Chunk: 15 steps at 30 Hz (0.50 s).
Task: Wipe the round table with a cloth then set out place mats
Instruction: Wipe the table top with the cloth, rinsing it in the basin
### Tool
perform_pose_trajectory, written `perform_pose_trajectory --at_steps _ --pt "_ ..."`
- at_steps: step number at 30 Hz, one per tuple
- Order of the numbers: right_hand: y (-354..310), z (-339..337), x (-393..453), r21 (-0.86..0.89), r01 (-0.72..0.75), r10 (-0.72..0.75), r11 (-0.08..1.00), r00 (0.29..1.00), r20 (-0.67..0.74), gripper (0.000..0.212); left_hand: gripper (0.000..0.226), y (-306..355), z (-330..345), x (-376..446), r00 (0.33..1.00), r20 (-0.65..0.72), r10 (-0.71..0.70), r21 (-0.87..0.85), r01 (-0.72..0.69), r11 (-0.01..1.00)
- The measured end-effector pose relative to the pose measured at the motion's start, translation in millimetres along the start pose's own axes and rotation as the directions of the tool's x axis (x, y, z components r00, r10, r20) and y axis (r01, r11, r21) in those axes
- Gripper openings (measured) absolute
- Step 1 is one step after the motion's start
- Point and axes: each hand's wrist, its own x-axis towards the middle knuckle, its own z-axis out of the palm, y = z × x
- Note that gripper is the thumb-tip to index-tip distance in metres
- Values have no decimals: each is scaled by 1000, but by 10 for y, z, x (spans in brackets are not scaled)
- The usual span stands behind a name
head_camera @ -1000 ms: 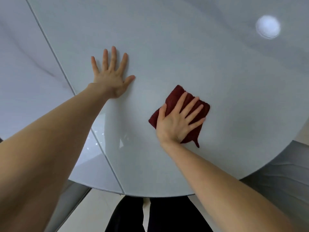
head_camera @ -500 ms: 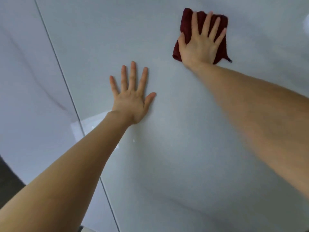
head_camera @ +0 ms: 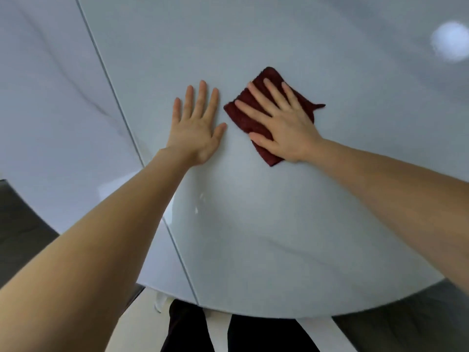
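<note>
Cloth (head_camera: 253,118) flat under right hand (head_camera: 284,123); long axis diagonal, far-left to near-right

A single head-worn view looks steeply down, close over the round table (head_camera: 279,237) near its front edge

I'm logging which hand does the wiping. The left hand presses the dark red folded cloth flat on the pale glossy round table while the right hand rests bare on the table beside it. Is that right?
The hands are swapped. In the head view, the right hand presses the dark red folded cloth flat on the pale glossy round table, and the left hand rests bare beside it.
</note>
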Motion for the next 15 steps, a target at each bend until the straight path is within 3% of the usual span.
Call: perform_pose_trajectory --at_steps 2,5,8,11,13,15 --pt "-235 36 -420 -12 -26 26 1000 1000 12 61 67 -54 98 -298 998 12 56 55 -57 997" --pt "-554 61 -987 9 -208 208 978 978 10 61 69 -173 139 -667 991 73 115 63 -120 991" --pt "-1087 149 -1507 42 -462 462 886 887 -14 61 70 -304 213 -1105 973 121 196 104 -209 972" --pt "-1738 236 -1782 72 -605 607 793 795 -4 61 71 -441 266 -1357 959 151 240 51 -250 967" --pt "-2199 268 -1841 92 -712 715 696 699 -5 60 71 -525 254 -1491 950 157 270 28 -277 960" --pt "-2693 264 -1744 134 -859 868 494 497 -12 61 70 -584 268 -1627 941 166 294 14 -301 954"
